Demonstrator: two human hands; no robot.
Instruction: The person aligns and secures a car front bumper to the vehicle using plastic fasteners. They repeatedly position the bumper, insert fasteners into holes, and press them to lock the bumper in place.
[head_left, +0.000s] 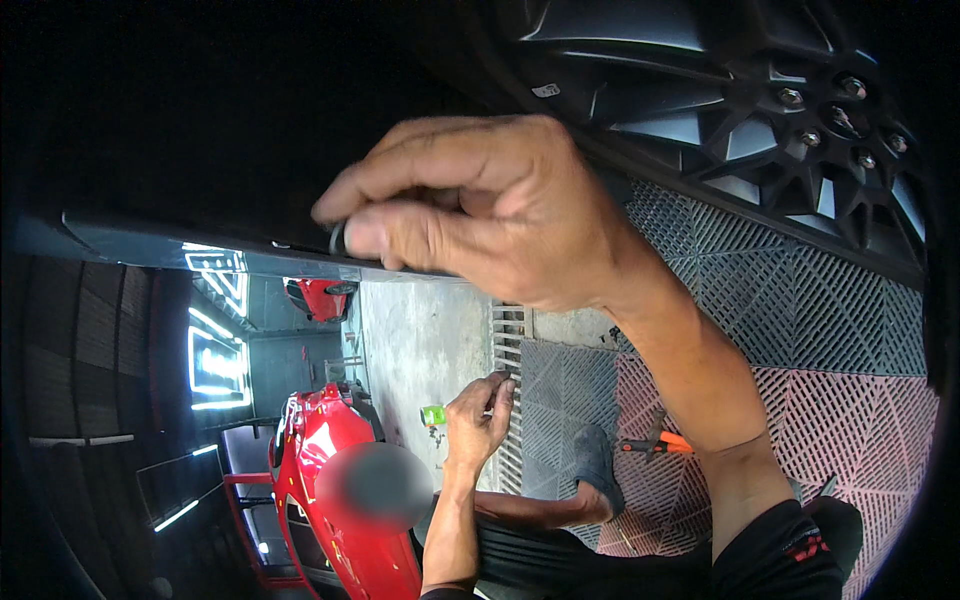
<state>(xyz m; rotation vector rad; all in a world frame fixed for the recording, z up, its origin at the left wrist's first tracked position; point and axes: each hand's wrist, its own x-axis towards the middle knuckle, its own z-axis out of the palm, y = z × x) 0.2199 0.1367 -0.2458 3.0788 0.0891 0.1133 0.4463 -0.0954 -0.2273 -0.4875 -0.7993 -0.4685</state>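
My right hand [500, 215] reaches up to the lower edge of a dark car body panel [140, 232]. Its thumb and fingers are closed in a pinch on a small dark curved piece [338, 240], partly hidden by the thumb. The piece is at the panel's edge; whether it is fixed there I cannot tell. Lower down and to the left, my left hand [478, 415] is held in the air with its fingers curled together. Something small and dark may be at its fingertips, too small to name.
A black spoked wheel [720, 90] is at the upper right. Orange-handled pliers [660, 442] lie on the grey and red floor grating [840, 420], near my slippered foot [595, 465]. A metal drain grate [508, 350], a green object [432, 415] and a red car [340, 430] are further left.
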